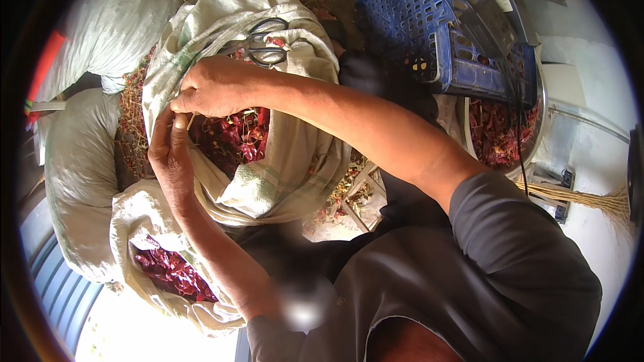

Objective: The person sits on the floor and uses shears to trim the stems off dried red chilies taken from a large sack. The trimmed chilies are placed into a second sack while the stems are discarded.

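A large white woven sack stands in front of me with its rim rolled down, showing dried red chilies inside. Over the left side of its opening, my two hands meet. My right hand is closed, its fingertips against those of the other hand. Thumb and fingers pinched, my left hand comes up from below. A thin pale stem-like bit shows by the fingertips; what each hand grips is too small to make out. Black-handled scissors rest on the sack's folded far rim, beyond my right hand.
A smaller open sack of dried chilies sits at lower left. Full white sacks line the left. At far right, a blue plastic crate stands by a metal basin of chilies. A straw broom lies at right; stem scraps litter the floor.
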The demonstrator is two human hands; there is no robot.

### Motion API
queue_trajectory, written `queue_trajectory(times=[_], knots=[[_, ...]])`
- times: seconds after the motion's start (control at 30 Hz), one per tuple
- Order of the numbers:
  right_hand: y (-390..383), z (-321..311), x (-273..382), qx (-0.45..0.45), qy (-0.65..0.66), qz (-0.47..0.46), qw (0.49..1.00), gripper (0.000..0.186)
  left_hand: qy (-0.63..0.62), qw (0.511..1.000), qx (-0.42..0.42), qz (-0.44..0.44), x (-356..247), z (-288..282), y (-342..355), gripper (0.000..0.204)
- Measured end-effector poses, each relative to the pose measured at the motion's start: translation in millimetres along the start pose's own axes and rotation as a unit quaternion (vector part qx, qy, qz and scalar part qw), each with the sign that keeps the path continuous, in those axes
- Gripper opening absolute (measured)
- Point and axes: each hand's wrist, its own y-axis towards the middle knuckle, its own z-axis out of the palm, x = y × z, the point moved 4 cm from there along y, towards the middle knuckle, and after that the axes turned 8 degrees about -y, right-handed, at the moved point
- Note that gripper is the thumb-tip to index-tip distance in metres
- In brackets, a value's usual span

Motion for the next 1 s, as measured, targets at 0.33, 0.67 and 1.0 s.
queue_trajectory(times=[0.33,0.67,1.0], knots=[[-6.8,-0.2,11.1,-0.08,-0.002,-0.08,0.994,0.032,0.087,0.995,0.04,-0.015,-9.9,-4.4,1.5,0.023],[-16.3,0.7,25.6,-0.115,0.081,-0.095,0.985,0.03,-0.103,0.994,0.023,0.02,-7.5,-10.5,-3.6,0.015],[-17.1,-22.2,28.2,-0.074,0.308,0.02,0.948,0.025,-0.385,0.923,0.016,-0.001,38.1,-13.0,4.3,0.013]])
